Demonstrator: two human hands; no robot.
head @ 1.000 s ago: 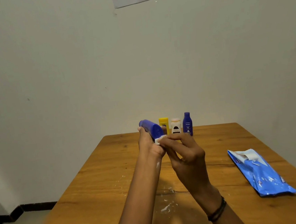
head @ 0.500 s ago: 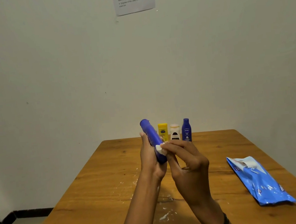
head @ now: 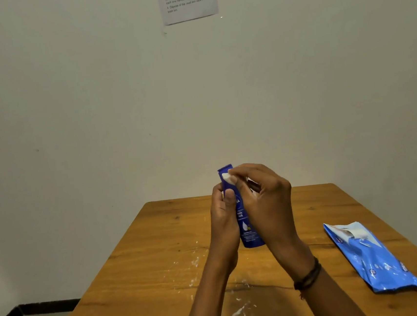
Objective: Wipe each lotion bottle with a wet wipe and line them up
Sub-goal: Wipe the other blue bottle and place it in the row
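My left hand (head: 223,213) grips a tall dark blue lotion bottle (head: 244,227), held nearly upright above the wooden table (head: 146,265) with its cap on top. My right hand (head: 265,203) pinches a small white wet wipe (head: 227,178) against the bottle's neck, just below the cap. The label faces me. The other bottles at the back of the table are hidden behind my hands.
A blue pack of wet wipes (head: 372,256) lies on the table to the right, its flap open at the far end. White smears (head: 240,310) spot the tabletop near me. A printed sheet (head: 187,0) hangs on the wall.
The bottle has swung from tilted to nearly upright with its label toward me. My right hand has slid the wipe up from the body to the neck. Both hands now cover the row of bottles.
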